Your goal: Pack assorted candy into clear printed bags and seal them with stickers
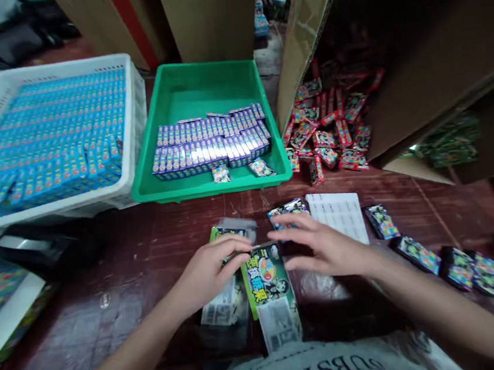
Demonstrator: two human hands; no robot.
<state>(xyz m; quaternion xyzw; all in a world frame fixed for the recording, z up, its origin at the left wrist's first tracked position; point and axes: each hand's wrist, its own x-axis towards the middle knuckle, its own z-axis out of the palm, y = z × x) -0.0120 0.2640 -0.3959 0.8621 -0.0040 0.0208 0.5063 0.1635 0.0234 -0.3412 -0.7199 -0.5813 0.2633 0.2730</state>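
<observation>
One view only, head-worn. Looks from above wearer's shirt [323, 368], forward and steeply down onto counter [159, 276]. Near: shirt fills middle of bottom edge, forearms [135, 344] enter from both lower corners, packets [261, 280] lie just below centre. Farther: green tub [212, 188] above centre, white basket [133, 132] upper left, cut by left edge. Cartons [212, 18] span top middle to right, nearest crowding right side. Field wide, edges stretched and blurred.

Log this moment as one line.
left hand: at upper left corner of green packet | right hand: open, near packet's upper right | ahead: green tray holding purple boxes
</observation>
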